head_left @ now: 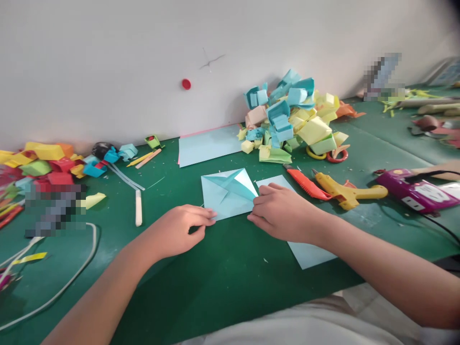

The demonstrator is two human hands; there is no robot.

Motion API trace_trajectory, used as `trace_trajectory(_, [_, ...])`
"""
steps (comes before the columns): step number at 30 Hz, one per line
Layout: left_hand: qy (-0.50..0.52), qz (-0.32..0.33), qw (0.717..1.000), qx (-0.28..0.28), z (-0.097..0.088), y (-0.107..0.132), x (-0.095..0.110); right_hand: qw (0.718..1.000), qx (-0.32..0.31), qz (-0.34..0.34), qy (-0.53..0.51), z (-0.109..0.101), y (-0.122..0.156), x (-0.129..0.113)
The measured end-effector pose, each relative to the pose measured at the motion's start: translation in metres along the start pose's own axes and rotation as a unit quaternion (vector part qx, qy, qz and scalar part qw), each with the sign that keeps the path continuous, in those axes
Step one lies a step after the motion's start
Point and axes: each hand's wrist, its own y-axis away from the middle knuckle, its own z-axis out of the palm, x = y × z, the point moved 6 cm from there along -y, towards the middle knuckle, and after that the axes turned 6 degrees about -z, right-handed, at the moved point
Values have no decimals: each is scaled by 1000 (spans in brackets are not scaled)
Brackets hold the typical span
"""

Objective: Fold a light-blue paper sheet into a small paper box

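On my green counter (223, 287), a plain sheet (309, 254) lies under my right wrist. The folded paper (226, 194) lies flat just ahead of both hands, its crease running far-left to near-right. My left hand (179, 232) pinches its near edge, and my right hand (280, 213), equally close, grips its right corner.

Green table (223, 287) — folded paper (226, 194), glue gun (347, 192)

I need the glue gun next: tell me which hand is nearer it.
Right. The right hand sits just left of the glue gun; the left hand is farther left, across the folded paper.
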Motion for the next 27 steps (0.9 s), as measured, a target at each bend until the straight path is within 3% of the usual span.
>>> trace_trajectory(17, [30, -7, 1000, 1, -1, 1, -1, 998, 53, 12, -40, -6, 1, 5])
trace_trajectory(27, [66, -10, 998, 8, -1, 2, -3, 998, 0, 17, -55, 1, 0, 6])
